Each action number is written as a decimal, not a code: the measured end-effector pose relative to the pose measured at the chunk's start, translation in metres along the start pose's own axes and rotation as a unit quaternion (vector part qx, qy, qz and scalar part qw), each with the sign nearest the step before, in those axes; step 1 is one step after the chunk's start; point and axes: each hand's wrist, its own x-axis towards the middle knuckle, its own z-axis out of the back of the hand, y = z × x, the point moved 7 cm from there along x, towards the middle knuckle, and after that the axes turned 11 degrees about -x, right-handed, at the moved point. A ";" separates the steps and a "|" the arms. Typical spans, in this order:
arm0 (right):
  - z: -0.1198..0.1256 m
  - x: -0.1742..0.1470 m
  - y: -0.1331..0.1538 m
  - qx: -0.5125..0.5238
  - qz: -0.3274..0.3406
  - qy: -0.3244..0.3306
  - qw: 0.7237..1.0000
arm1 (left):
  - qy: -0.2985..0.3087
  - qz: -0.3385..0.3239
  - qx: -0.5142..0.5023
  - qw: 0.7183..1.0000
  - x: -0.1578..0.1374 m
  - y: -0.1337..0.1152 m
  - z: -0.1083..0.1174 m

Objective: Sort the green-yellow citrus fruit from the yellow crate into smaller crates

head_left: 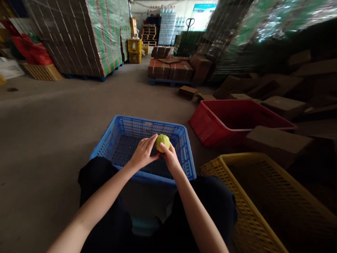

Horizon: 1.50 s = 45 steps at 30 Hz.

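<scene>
A yellow-green, bumpy guava (pixel 163 143) is held between my two hands, above the blue plastic crate (pixel 188 154) in front of my knees. My left hand (pixel 143 151) presses its fingers along the fruit's left side, with the thumb reaching below. My right hand (pixel 170 156) grips the fruit from the right and beneath, its thumb lying across the front. The fingers behind the fruit are hidden. Below my hands, the slatted floor of the crate shows dark.
A red tub (pixel 205 124) stands to the right, and a yellow crate (pixel 237 191) sits beside my right knee. Loose cardboard boxes (pixel 283 105) are heaped farther right. Bundled cardboard (pixel 171 70) lies on a blue pallet ahead; a wrapped stack (pixel 71 38) rises at the left.
</scene>
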 end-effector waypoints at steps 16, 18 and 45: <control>-0.015 -0.002 0.010 -0.219 0.135 0.112 0.960 | -0.034 0.100 -0.062 0.992 -0.012 0.023 0.005; -0.014 -0.002 0.010 -0.238 0.142 0.110 0.954 | -0.034 0.104 -0.060 0.992 -0.013 0.024 0.006; -0.026 -0.013 0.003 -0.160 0.178 0.079 0.968 | -0.058 0.365 -0.370 0.852 -0.022 0.057 0.007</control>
